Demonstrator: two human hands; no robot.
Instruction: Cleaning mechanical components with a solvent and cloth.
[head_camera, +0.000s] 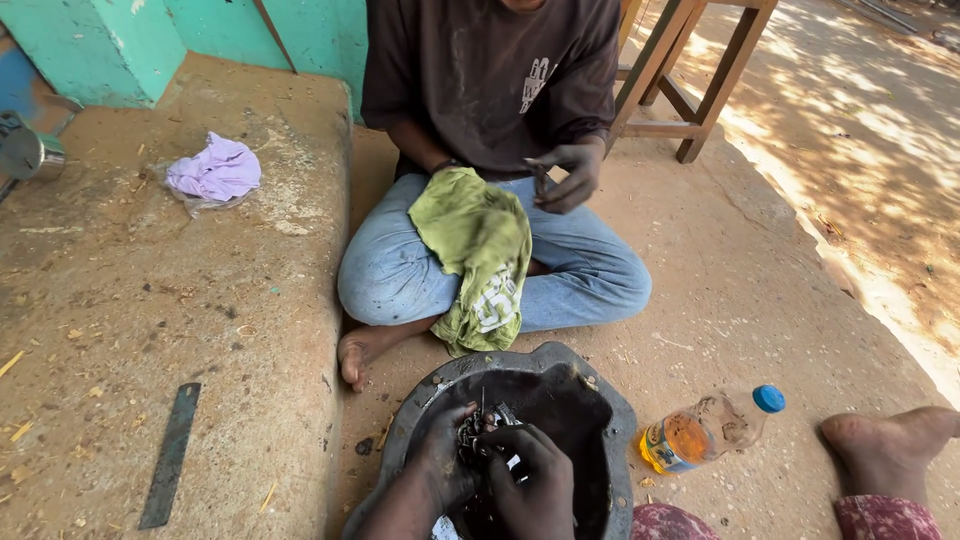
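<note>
Both greasy hands work inside a black metal pan.
The left hand (445, 455) and right hand (535, 480) pinch one small oily metal part (478, 428) over the pan (610, 420), so drips stay inside.

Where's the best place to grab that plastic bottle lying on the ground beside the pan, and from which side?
Grip the plastic bottle around its clear middle, coming from above. It lies on its side, blue cap pointing up-right, with open ground around it. The black pan sits to its left and a bare foot to its right, so side approaches look more crowded.
</note>
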